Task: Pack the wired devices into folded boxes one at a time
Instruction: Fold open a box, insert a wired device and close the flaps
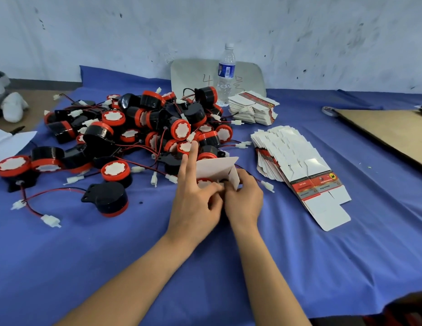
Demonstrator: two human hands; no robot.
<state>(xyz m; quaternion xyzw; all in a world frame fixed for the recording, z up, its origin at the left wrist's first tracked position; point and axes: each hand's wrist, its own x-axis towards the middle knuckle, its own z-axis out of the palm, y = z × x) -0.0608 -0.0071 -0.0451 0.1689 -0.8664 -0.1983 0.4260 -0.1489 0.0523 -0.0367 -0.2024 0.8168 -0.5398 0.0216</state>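
Head view of a packing station on a desk (299,267) covered in blue cloth. At the middle of the desk, a partly folded white box (216,169) stands with its open end toward the person, and a red-faced wired device (204,182) sits in its mouth. The left hand (196,203) grips the box at its left side: two fingers (193,151) lie straight along the box wall, while the thumb and remaining fingers curl in and pinch at the opening. The right hand (244,196) closes round the box's lower right corner, its fingers curled onto a side flap (235,178). A red-and-black lead ends in a white connector (267,185) on the cloth just right of that hand; where the lead starts cannot be seen. A heap of black-and-red devices (144,128) with tangled leads fills the far left part of the desk, touching the box's far side; one device (106,198) lies apart, nearer the front edge. A fanned stack of flat boxes (287,158) lies right of the middle, and a second stack (252,107) sits near the far edge beside a water bottle (226,74). A cardboard sheet (393,135) lies at the right edge.
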